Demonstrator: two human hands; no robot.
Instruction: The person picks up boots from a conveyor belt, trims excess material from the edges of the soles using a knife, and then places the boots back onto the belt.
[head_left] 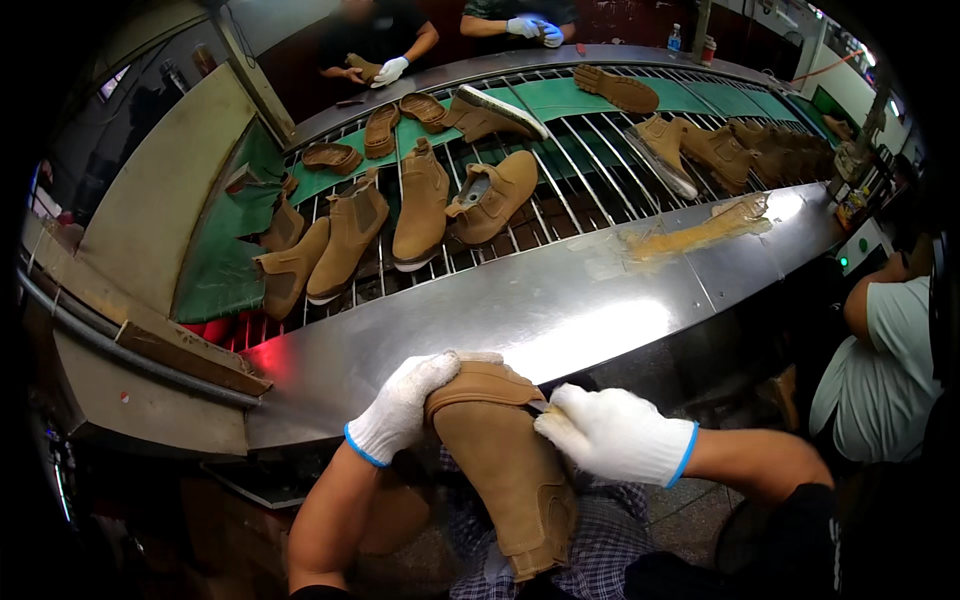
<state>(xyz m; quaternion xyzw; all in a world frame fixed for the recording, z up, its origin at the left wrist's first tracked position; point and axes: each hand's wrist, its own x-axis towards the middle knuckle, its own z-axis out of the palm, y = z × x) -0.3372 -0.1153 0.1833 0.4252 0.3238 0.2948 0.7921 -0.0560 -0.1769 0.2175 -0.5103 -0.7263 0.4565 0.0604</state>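
Observation:
A tan boot [502, 465] lies tilted across my lap, its brown sole edge uppermost and its ankle opening toward me. My left hand [408, 402], in a white knit glove with a blue cuff, is closed around the toe end and sole. In the matching glove, my right hand [618, 434] grips a small hand tool with a flat, greyish blade [541, 406]. The blade's tip meets the seam between sole and upper on the right side. Fingers cover most of the handle, so the tool's exact kind cannot be told.
Beyond a metal ledge [480, 305], a rod conveyor carries several tan boots [421, 205], loose soles [381, 132] and green mats [560, 100]. Two people [375, 40] work across it, wearing gloves. Another person [885, 350] sits at the right. A pale panel [165, 190] borders the left.

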